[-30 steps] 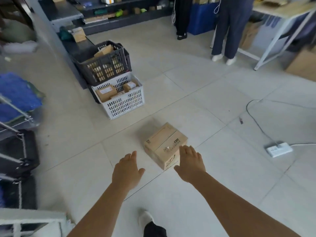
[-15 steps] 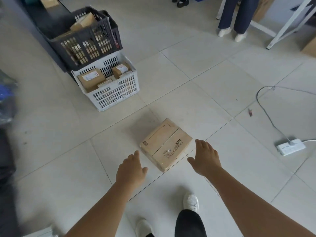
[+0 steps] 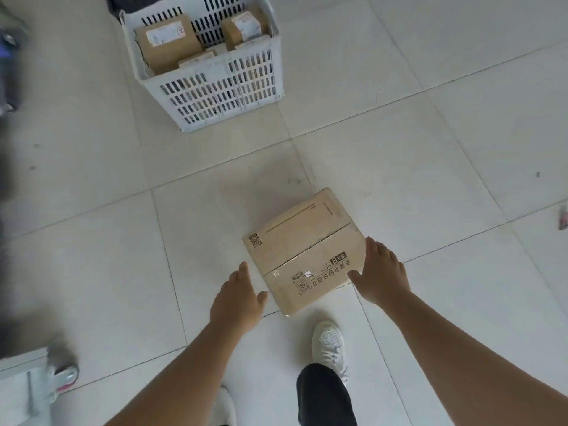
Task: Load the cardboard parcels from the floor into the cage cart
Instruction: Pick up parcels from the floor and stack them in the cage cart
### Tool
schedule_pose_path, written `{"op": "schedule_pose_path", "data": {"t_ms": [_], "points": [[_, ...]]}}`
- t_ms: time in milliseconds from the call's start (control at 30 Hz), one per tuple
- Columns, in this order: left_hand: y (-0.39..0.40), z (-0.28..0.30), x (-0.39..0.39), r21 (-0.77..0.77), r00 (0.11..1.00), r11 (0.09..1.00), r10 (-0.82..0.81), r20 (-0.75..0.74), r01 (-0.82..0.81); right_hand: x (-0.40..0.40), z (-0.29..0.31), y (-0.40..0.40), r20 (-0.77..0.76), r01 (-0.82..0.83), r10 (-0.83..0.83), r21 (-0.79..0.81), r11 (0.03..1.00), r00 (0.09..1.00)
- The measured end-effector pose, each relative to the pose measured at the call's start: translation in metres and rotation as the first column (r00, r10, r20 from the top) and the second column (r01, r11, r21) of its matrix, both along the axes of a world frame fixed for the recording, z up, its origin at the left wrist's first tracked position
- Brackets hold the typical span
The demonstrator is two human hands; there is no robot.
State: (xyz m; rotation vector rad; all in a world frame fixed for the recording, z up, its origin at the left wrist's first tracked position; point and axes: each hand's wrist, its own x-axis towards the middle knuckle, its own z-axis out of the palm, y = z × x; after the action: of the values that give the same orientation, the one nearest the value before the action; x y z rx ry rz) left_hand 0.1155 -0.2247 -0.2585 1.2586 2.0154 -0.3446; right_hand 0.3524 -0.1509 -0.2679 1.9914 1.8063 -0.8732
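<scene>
**Cardboard parcel on the floor, both hands at its sides**

Cardboard, tan and taped along its centre seam, the parcel (image 3: 302,252) lies flat on the pale floor tiles (image 3: 430,149), turned at an angle to the grout lines, with printed text and a code square on its top face. I have my left hand (image 3: 238,298) just beside its near-left edge, fingers straight and loosely together, thumb spread toward the box; whether it touches the cardboard I cannot tell. My right hand (image 3: 379,273) sits against the right-hand edge, fingers extended along the side and thumb reaching over the near corner, holding nothing. My white shoe (image 3: 328,341) stands just below the parcel, with a dark trouser leg above it. Farther off, toward the top, a white slotted crate (image 3: 215,87) rests on the floor with several smaller labelled cardboard boxes (image 3: 167,41) inside. A blurred shape fills the left edge.
</scene>
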Motion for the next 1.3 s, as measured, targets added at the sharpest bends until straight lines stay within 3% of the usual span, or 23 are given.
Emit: {"op": "schedule_pose_path", "data": {"t_ms": [200, 467, 733, 1000, 1300], "points": [[0.022, -0.089, 0.014, -0.054, 0.981, 0.981, 0.190, 0.029, -0.188, 0.012, -0.084, 0.047, -0.004, -0.040, 0.040, -0.054, 0.998, 0.999], [0.034, -0.173, 0.014, -0.103, 0.882, 0.885, 0.463, 0.092, -0.454, 0.017, -0.165, 0.086, -0.032, -0.005, 0.001, -0.127, 0.992, 0.999], [0.031, -0.201, 0.025, -0.002, 0.698, 0.714, 0.685, 0.209, -0.700, 0.017, -0.196, 0.091, -0.143, 0.032, -0.054, -0.150, 0.988, 0.988], [0.003, -0.143, 0.005, 0.088, 0.630, 0.640, 0.707, 0.321, -0.763, -0.006, -0.144, 0.073, -0.170, 0.009, -0.022, -0.078, 0.997, 0.985], [-0.059, 0.014, -0.062, 0.239, 0.540, 0.485, 0.724, 0.429, -0.841, -0.088, 0.014, 0.028, -0.294, -0.025, 0.038, 0.046, 0.999, 0.955]]}}
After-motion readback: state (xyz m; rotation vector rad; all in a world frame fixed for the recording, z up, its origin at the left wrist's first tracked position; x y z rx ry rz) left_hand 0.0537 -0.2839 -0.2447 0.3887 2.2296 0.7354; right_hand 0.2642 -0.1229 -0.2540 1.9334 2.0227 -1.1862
